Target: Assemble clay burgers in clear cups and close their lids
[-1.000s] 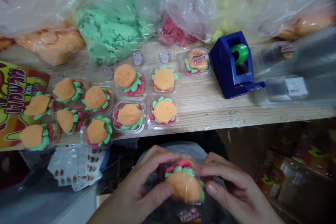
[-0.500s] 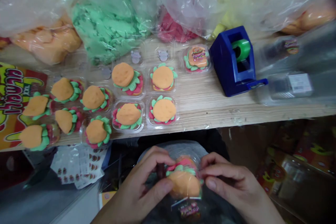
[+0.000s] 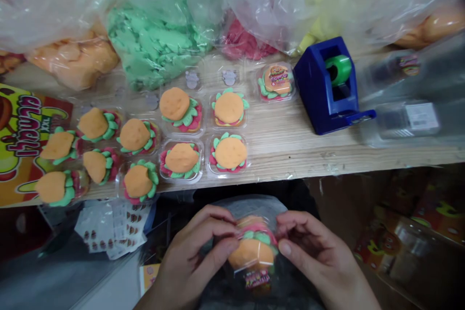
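Observation:
Over my lap I hold a small clear plastic clamshell box [image 3: 269, 215] between both hands. Inside lies a toy-like burger [image 3: 252, 252] with an orange bun, green frilly leaf and red layer, tilted on its side. A printed label [image 3: 257, 278] shows on the clear lid at the near side. My left hand [image 3: 203, 244] pinches the box's left edge with thumb and fingers. From the right, my right hand [image 3: 314, 247] has curled fingers and thumb against the box's right edge. Plastic glare hides exactly where the lid sits.
On the wooden shelf [image 3: 290, 155] stand several burgers [image 3: 228, 152] in clear boxes and a labelled closed one [image 3: 278, 81]. Nearby are a blue tape dispenser [image 3: 312, 97], bags of green pieces [image 3: 156, 38] and red pieces [image 3: 243, 36]. Sticker sheets [image 3: 109, 227] lie below left.
The box has tilted slightly in my hands, and its lid label now sits higher, closer to the burger. My right fingers have shifted a little along the edge. The view has moved slightly left.

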Action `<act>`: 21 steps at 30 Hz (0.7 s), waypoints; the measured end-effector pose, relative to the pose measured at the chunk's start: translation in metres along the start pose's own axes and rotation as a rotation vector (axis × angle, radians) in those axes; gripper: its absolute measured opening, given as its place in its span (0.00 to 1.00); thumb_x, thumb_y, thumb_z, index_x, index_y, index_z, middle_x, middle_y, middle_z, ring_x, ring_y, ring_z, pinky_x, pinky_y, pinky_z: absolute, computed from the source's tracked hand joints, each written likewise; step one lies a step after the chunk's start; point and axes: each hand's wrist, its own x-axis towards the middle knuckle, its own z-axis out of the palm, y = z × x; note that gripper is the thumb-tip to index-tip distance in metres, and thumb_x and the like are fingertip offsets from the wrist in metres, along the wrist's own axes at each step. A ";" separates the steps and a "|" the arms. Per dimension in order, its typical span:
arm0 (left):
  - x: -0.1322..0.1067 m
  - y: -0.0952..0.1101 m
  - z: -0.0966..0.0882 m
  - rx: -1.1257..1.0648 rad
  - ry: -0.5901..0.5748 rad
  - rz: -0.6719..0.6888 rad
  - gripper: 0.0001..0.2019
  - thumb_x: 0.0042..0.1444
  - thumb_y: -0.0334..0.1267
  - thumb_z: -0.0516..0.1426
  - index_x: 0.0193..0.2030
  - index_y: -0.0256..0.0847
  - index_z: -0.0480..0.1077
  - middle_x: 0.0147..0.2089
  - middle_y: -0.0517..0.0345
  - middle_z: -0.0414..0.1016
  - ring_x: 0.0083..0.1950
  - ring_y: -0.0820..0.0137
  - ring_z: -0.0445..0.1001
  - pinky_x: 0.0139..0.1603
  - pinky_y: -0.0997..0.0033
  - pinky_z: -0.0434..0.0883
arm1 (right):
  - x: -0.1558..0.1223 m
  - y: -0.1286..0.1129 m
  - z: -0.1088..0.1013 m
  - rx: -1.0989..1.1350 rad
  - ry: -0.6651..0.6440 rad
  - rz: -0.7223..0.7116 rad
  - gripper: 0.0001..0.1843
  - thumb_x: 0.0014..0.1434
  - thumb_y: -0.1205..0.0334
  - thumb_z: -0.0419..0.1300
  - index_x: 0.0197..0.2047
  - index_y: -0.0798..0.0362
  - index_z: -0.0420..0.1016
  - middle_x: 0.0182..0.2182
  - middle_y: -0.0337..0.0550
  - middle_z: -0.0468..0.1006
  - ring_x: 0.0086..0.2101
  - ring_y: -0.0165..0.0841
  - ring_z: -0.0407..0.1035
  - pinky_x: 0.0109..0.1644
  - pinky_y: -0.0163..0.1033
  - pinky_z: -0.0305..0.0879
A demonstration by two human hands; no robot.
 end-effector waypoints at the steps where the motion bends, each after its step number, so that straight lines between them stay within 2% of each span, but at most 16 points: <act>1: 0.001 0.001 0.001 -0.005 0.005 -0.021 0.06 0.55 0.30 0.54 0.35 0.45 0.71 0.38 0.59 0.72 0.41 0.73 0.72 0.41 0.78 0.68 | 0.001 0.000 0.000 0.002 -0.020 0.007 0.10 0.51 0.65 0.63 0.39 0.45 0.75 0.31 0.37 0.80 0.32 0.29 0.75 0.36 0.28 0.72; 7: 0.002 -0.001 0.003 -0.060 0.038 -0.116 0.04 0.55 0.31 0.55 0.30 0.41 0.66 0.33 0.60 0.70 0.37 0.73 0.71 0.38 0.78 0.68 | 0.002 -0.005 0.001 -0.014 -0.086 0.001 0.06 0.52 0.64 0.62 0.35 0.47 0.79 0.31 0.39 0.80 0.33 0.31 0.75 0.37 0.31 0.72; 13: 0.006 -0.002 0.001 -0.073 -0.010 -0.135 0.04 0.56 0.32 0.53 0.30 0.41 0.65 0.33 0.60 0.68 0.36 0.74 0.70 0.37 0.79 0.67 | 0.000 -0.006 0.001 0.071 -0.132 0.147 0.07 0.53 0.61 0.62 0.37 0.43 0.78 0.33 0.35 0.79 0.35 0.28 0.72 0.39 0.28 0.68; 17: 0.005 -0.005 -0.005 -0.100 -0.102 -0.115 0.05 0.58 0.34 0.51 0.34 0.43 0.68 0.39 0.60 0.67 0.42 0.74 0.70 0.43 0.79 0.66 | 0.002 -0.009 0.002 0.142 -0.147 0.206 0.09 0.58 0.59 0.56 0.39 0.42 0.77 0.34 0.35 0.78 0.36 0.26 0.70 0.41 0.27 0.65; 21: 0.003 -0.007 -0.009 -0.146 -0.159 -0.087 0.05 0.58 0.35 0.52 0.37 0.47 0.69 0.43 0.61 0.67 0.46 0.74 0.69 0.45 0.79 0.65 | 0.003 -0.009 0.003 0.138 -0.147 0.253 0.06 0.55 0.58 0.60 0.38 0.45 0.75 0.33 0.34 0.76 0.34 0.26 0.68 0.39 0.27 0.64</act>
